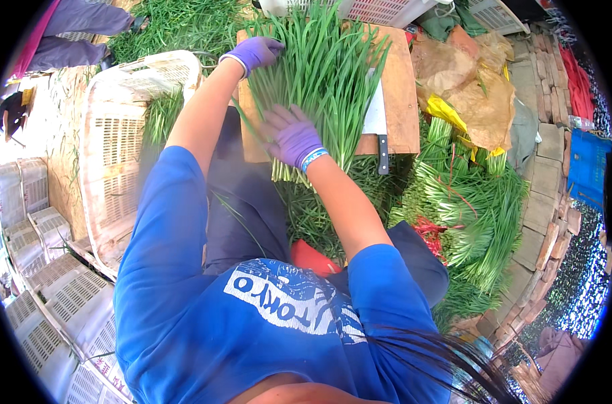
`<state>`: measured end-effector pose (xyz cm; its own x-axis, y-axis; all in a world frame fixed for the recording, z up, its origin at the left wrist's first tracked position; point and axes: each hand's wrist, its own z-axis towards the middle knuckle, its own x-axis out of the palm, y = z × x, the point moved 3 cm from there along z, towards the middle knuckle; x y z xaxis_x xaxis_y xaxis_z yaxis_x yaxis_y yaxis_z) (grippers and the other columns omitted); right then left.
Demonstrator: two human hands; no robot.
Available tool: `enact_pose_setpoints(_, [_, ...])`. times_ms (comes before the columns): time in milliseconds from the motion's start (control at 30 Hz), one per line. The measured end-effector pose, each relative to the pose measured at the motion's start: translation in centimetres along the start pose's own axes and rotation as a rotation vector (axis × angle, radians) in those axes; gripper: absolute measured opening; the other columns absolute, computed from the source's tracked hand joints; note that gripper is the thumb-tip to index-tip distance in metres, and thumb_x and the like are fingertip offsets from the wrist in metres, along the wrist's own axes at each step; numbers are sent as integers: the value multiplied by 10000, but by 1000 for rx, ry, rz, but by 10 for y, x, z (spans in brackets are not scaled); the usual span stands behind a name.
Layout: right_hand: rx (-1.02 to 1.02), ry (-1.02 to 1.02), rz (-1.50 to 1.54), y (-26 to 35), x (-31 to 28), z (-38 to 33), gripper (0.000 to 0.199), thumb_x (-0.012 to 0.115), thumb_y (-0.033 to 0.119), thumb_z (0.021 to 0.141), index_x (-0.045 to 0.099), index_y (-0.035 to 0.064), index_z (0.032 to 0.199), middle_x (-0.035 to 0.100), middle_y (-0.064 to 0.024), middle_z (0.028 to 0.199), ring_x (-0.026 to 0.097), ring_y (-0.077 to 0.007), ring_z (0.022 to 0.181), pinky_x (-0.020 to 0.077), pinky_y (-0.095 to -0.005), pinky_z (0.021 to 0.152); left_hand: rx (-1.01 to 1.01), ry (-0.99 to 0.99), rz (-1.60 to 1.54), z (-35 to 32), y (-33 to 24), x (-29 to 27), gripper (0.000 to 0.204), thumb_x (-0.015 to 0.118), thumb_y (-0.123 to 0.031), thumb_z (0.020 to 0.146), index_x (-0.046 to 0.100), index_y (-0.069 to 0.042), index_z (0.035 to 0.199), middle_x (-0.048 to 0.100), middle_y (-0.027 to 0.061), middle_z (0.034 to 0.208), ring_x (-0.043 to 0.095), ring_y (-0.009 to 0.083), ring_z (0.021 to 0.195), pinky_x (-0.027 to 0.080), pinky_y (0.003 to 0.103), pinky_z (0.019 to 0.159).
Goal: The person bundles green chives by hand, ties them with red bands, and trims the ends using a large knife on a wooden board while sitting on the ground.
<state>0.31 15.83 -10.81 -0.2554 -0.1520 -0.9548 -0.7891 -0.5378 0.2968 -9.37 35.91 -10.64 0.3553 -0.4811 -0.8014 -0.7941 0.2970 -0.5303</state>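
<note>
Green stalks [326, 87] lie beside left hand [254, 55], beneath right hand [296, 139].

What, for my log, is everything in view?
Leafy bunch: 1, green, on board
Board: 1, tan, ahead
Knife: 1, silver, on board
Large crate: 1, whitish, left
Other crates: several, whitish, around edges
Bundles: several, green, right
Loose leaves: many, green, top left
Sheeting: uncounted, brown, upper right
Unclear item: 1, blue, far right
Bricks: many, brown, right
Co-worker's legs: 2, grey, top left
Shirt: 1, blue, bottom
Left grip: 1, purple-gloved, bunch's left
Right grip: 1, purple-gloved, over stems
</note>
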Motion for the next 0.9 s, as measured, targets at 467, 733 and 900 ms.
enact_pose_setpoints(467, [-6,3,-44,-2,7,-3,499,438,463,795,485,162,1191,393,-22,1304,269,-180,1254,142,-402,1050,-51,2,571,-3,-47,-4,232,526,-278,694,659,-144,827,639,92,842,602,261,817,469,347,731])
enact_pose_setpoints(733, [-77,15,-49,3,11,3,475,468,446,781,506,166,1162,407,-32,1286,294,-198,1238,161,-422,1038,226,-775,-1223,-101,43,-82,167,496,-185,757,567,-78,864,603,97,864,575,220,816,405,394,851])
enact_pose_setpoints(900, [-63,-84,-27,-5,5,4,425,574,386,736,553,149,1088,469,-60,1216,369,-250,1184,251,-466,983,-15,-292,-1466,-318,125,-43,344,569,-266,750,537,-118,1059,579,112,1003,556,238,930,393,413,883])
